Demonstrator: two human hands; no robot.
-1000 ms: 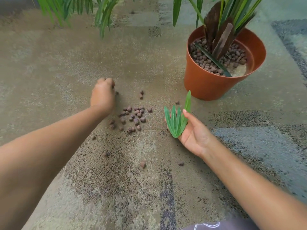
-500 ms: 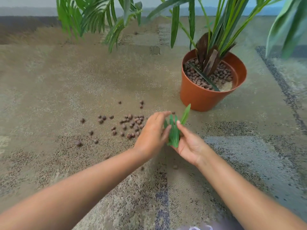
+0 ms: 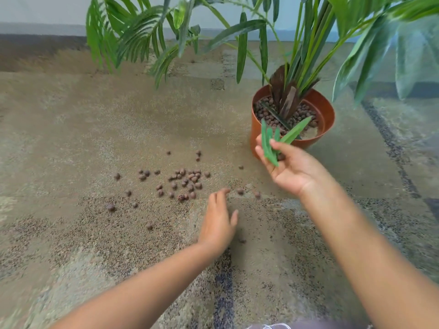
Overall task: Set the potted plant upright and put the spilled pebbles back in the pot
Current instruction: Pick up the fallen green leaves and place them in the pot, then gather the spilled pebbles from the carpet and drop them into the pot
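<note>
Right grip (image 3: 288,170) pinches green leaves (image 3: 273,143); left grip (image 3: 219,220) spread wide near pebbles (image 3: 185,182).

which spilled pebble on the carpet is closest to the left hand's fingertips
The pebble just right of the left hand fingertips; the main cluster lies farther left.

I see a mottled tan and grey carpet (image 3: 71,119) as the floor. Brown pebbles (image 3: 185,181) lie scattered across its middle, and the orange pot (image 3: 256,138) stands upright on it, well right of them.
</note>
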